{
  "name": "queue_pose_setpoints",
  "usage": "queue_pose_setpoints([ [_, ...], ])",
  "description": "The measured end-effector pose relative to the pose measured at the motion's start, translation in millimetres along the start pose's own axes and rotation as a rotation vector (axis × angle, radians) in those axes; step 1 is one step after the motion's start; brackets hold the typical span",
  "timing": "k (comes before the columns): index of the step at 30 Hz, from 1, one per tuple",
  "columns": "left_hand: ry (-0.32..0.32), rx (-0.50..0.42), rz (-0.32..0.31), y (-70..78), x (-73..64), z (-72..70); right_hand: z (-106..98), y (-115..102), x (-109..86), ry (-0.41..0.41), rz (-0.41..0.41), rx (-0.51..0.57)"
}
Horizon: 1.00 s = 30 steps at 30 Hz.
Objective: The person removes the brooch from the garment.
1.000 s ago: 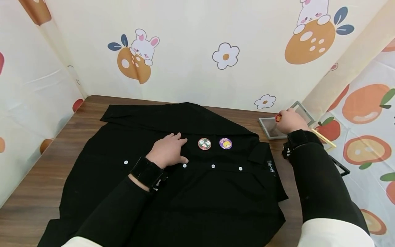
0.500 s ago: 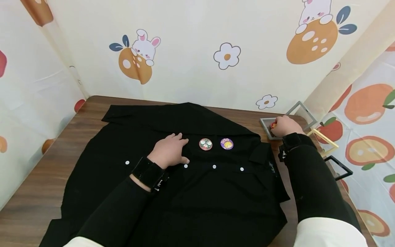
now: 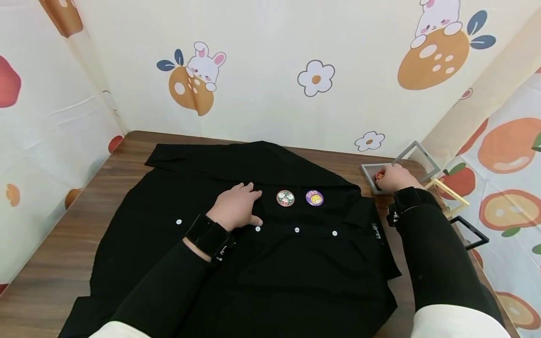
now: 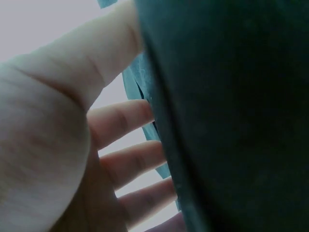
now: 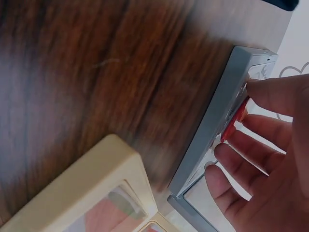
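Note:
A black button-up shirt (image 3: 296, 267) lies spread out on the wooden table. On its chest sit two round badges, a green-and-red one (image 3: 285, 198) and a purple one with a yellow figure (image 3: 314, 198). My left hand (image 3: 235, 206) rests on the shirt, fingers spread, beside a white button (image 3: 258, 229). At the far right my right hand (image 3: 397, 178) pinches a red round badge (image 3: 380, 175) by its edge, just over the open grey clear-windowed case (image 3: 368, 178). In the right wrist view, thumb and fingers are at the badge (image 5: 235, 120) inside the grey rim.
A cream-framed case (image 3: 454, 195) and a black-framed one (image 3: 473, 234) stand open at the table's right edge, near my right forearm. The grey case's lid (image 3: 427, 157) is raised beside the patterned wall cloth. Bare wood (image 3: 122, 164) shows left of the shirt.
My right hand has come slightly down and toward the near side with the red badge, lower into the grey case. The left hand stays on the shirt. The head view has shifted slightly.

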<state>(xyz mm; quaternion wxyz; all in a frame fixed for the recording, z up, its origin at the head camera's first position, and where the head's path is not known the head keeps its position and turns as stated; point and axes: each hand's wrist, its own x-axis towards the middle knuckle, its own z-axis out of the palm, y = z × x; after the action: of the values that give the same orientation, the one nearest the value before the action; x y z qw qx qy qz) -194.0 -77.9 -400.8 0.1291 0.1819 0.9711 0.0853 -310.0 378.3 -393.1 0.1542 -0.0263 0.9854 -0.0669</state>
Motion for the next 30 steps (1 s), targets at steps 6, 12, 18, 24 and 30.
queue_pose_setpoints([
  [6,0.004,0.003,-0.001,-0.7,0.4,0.2,-0.6,-6.3,-1.8,0.057,-0.025,-0.087],
  [12,-0.003,-0.002,0.0,-0.4,2.2,-2.0,-12.3,-39.3,-18.7,0.13,-0.067,-0.18],
  [18,-0.036,-0.015,-0.019,1.3,2.3,-1.7,-3.1,-80.2,-34.3,0.187,-0.196,-0.201],
  [24,-0.071,-0.017,-0.015,2.3,2.7,-4.1,18.0,-110.9,-45.2,0.212,-0.319,-0.13],
  [30,-0.111,0.053,0.037,-0.1,3.9,-9.4,21.1,-130.3,-57.1,0.244,-0.421,-0.097],
])
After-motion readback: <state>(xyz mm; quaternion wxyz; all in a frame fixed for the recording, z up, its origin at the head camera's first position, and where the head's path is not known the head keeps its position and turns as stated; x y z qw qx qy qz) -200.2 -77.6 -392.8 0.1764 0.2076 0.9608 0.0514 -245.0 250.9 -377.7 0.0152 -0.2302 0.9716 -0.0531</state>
